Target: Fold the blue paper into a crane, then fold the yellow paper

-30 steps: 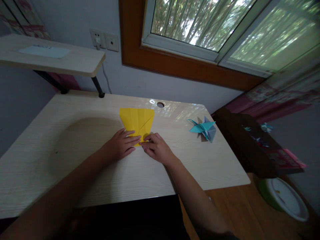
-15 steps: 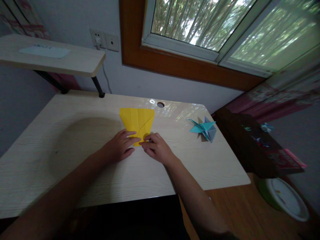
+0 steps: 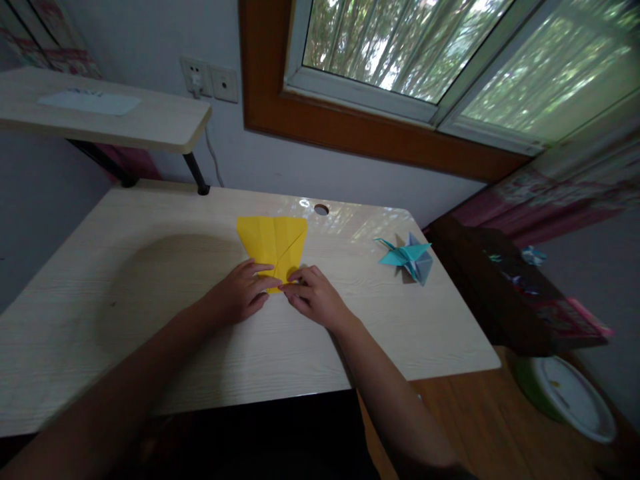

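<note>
Pressing the yellow paper [image 3: 273, 243] flat on the bench [image 3: 150, 280], left hand [image 3: 240, 293] and right hand [image 3: 313, 297] lie open-fingered; best to crease firmly along the near tip.

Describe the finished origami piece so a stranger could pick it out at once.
Start at the pale wooden desk under the window. Right of the yellow paper pinned by both hands sits a blue paper crane. It alone is blue, three-dimensional and untouched.

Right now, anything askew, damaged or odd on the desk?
Nothing stands out. The yellow paper lies flat on the desk under the fingertips of the left hand and right hand. The blue origami crane sits intact, apart to the right.
</note>
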Demonstrator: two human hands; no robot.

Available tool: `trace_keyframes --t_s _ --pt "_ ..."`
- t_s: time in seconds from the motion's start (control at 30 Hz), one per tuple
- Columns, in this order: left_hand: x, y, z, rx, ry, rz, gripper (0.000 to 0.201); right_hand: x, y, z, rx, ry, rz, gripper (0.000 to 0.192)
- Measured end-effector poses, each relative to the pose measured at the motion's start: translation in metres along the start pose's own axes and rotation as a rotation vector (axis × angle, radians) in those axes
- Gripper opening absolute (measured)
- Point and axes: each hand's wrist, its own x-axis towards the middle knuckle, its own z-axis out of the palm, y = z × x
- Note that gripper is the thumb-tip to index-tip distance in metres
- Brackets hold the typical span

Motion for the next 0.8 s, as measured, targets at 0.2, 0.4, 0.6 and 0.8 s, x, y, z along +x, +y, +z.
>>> trace_keyframes --t_s 0.2,0.4,0.6,0.8 --pt "-0.0006 -0.0016 0.0021 0.023 -0.045 -0.004 0.049 0.0001 0.0003 0.0001 0.006 -0.009 0.004 0.026" --pt "0.001 -0.0024 0.003 0.079 -0.033 -0.045 0.049 0.0003 -0.0005 0.0006 0.001 -0.013 0.019 0.026" --pt "0.0017 -0.0021 0.0038 0.114 -0.025 -0.071 0.052 0.0 -0.0014 -0.0005 0.007 -0.011 0.029 0.027" --pt "0.0021 -0.0021 0.0041 0.108 -0.038 -0.075 0.048 -0.0001 0.001 0.0004 0.008 -0.016 0.011 0.026"
